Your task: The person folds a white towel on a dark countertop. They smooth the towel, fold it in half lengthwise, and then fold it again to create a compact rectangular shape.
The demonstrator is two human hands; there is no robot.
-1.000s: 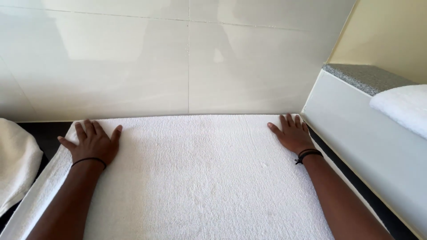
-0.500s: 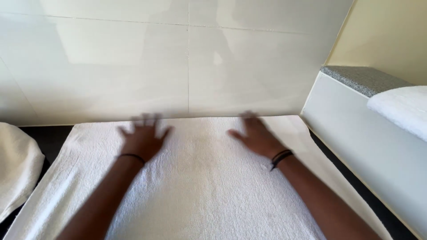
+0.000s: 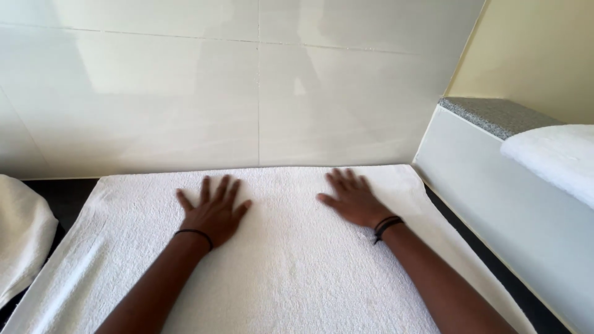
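Left hand flat, palm down on the white towel, fingers spread apart and pointing at the tiled wall, gripping nothing. Thin dark band on that wrist. Right hand also flat and palm down on the towel, fingers apart but less fanned, angled slightly toward the wall, clamped on nothing; dark wristband at the wrist. Both forearms run out from the bottom edge, straight, resting low over the towel. Hands sit near the towel's wall-side edge, left and right of its middle, well apart from each other.

Towel: white terry, laid out flat on the dark bench, far edge just beside the wall, surface mostly smooth, faint crease lines near the left side. Another white cloth lies left of the towel; a folded white towel sits on the ledge right of it.
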